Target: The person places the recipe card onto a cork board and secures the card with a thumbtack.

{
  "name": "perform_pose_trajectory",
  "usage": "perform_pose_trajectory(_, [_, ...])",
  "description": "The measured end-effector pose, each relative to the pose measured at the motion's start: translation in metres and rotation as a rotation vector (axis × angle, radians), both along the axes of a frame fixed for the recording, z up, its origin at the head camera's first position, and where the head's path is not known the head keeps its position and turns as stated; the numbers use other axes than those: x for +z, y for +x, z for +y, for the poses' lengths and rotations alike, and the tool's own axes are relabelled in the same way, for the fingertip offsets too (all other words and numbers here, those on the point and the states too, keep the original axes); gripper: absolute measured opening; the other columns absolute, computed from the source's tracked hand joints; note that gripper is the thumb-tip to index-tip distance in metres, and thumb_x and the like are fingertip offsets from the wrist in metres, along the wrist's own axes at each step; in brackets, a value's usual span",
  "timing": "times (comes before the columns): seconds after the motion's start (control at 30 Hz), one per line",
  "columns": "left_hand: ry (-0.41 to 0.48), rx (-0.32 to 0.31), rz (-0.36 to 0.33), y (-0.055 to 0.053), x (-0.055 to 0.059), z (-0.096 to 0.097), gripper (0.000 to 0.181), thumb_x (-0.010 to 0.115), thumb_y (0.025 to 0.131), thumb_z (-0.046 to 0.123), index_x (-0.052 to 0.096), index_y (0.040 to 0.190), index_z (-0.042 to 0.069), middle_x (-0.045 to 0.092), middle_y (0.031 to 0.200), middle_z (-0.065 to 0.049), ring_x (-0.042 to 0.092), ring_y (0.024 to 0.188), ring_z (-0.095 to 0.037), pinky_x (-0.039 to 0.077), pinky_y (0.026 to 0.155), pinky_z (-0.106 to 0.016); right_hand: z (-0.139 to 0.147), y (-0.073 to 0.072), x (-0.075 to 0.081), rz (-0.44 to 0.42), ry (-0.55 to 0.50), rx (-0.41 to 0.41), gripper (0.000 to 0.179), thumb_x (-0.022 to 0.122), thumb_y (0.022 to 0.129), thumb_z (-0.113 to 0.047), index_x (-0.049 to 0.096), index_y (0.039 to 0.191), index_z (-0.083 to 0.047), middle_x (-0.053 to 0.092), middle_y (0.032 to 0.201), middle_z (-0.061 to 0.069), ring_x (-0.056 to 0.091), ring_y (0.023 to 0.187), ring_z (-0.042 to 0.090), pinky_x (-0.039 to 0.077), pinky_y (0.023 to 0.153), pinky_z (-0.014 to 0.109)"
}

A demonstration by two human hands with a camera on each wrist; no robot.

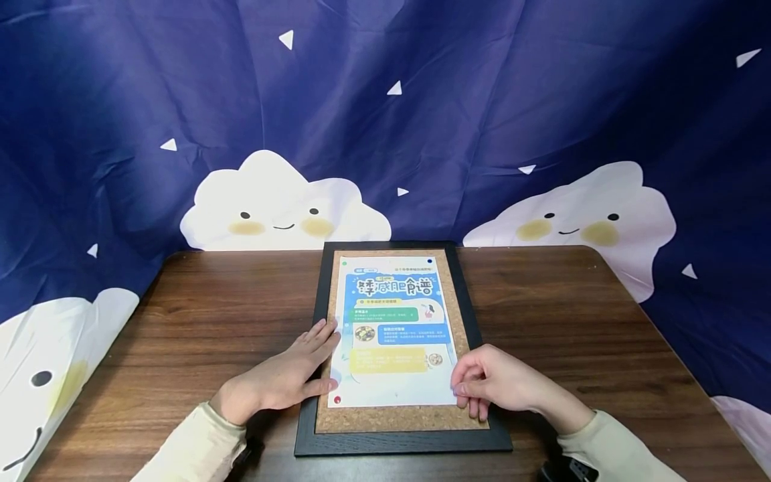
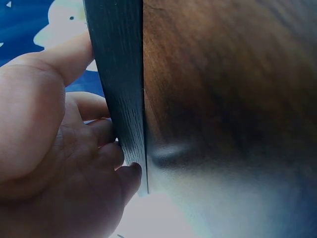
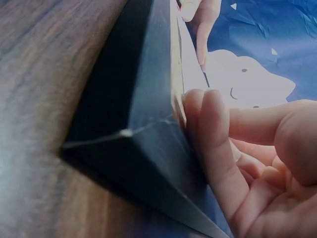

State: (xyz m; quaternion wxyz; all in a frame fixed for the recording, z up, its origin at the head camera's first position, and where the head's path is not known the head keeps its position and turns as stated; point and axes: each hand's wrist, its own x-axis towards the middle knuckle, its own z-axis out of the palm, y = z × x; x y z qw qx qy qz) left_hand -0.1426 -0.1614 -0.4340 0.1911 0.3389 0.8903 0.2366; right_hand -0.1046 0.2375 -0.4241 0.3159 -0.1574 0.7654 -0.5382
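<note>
A printed poster (image 1: 394, 388) lies on a cork board (image 1: 403, 418) with a black wooden frame (image 1: 403, 442). Round-headed pushpins mark three of its corners: green (image 1: 345, 264) at top left, dark blue (image 1: 430, 261) at top right, red (image 1: 337, 399) at bottom left. My left hand (image 1: 286, 375) rests across the frame's left side, fingers extended, thumb beside the red pin. At the poster's lower right corner, my right hand (image 1: 502, 378) pinches what looks like a small pushpin between thumb and forefinger; the fingertips mostly hide it. Its other fingers curl over the frame's inner edge.
The board lies on a brown wood-grain table (image 1: 584, 321), near its front edge. Bare tabletop extends to both sides. Behind the table hangs a dark blue cloth (image 1: 446, 134) printed with white clouds and triangles.
</note>
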Motion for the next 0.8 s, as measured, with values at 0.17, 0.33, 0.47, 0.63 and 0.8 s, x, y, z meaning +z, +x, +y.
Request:
perform_pose_trajectory(0.17, [-0.001,-0.007,0.0,0.0,0.001,0.0,0.082,0.062,0.11,0.039,0.025,0.169,-0.004,0.009,0.181,-0.022,0.006,0.169,-0.045,0.018,0.133,-0.066,-0.003,-0.002,0.004,-0.019,0.04,0.006,0.008,0.064,0.102,0.005,0.069,0.098,0.01,0.075,0.079,0.016,0.068,0.06,0.012,0.059,0.052,0.023])
perform_pose_trajectory(0.33, [0.004,-0.009,-0.001,0.0,0.002,0.001,0.082,0.062,0.11,0.039,0.025,0.169,-0.004,0.009,0.181,-0.022,0.006,0.169,-0.045,0.017,0.133,-0.066,-0.005,-0.005,0.008,-0.024,0.067,0.031,0.008,0.064,0.103,0.004,0.069,0.098,0.009,0.074,0.077,0.014,0.067,0.056,0.01,0.059,0.051,0.023])
perform_pose_trajectory(0.47, [0.003,-0.004,-0.007,0.0,0.002,0.001,0.082,0.061,0.111,0.04,0.024,0.17,-0.003,0.008,0.182,-0.021,0.005,0.169,-0.044,0.017,0.133,-0.066,-0.004,-0.007,0.01,-0.046,0.071,0.043,0.008,0.063,0.102,0.006,0.069,0.098,0.009,0.074,0.077,0.014,0.067,0.056,0.01,0.059,0.051,0.023])
perform_pose_trajectory(0.63, [0.004,-0.006,-0.004,0.0,0.002,0.001,0.082,0.061,0.111,0.039,0.025,0.169,-0.004,0.008,0.182,-0.022,0.005,0.169,-0.044,0.017,0.133,-0.066,-0.004,-0.009,0.01,-0.07,0.092,0.042,0.008,0.063,0.103,0.005,0.07,0.098,0.007,0.073,0.075,0.013,0.066,0.054,0.011,0.057,0.049,0.022])
perform_pose_trajectory(0.8, [0.002,-0.004,-0.007,0.0,0.002,0.0,0.082,0.061,0.11,0.04,0.025,0.169,-0.004,0.007,0.182,-0.022,0.004,0.169,-0.044,0.017,0.133,-0.066,-0.004,-0.01,0.011,-0.068,0.11,0.05,0.008,0.063,0.103,0.004,0.069,0.098,0.006,0.073,0.072,0.012,0.066,0.052,0.011,0.055,0.047,0.022])
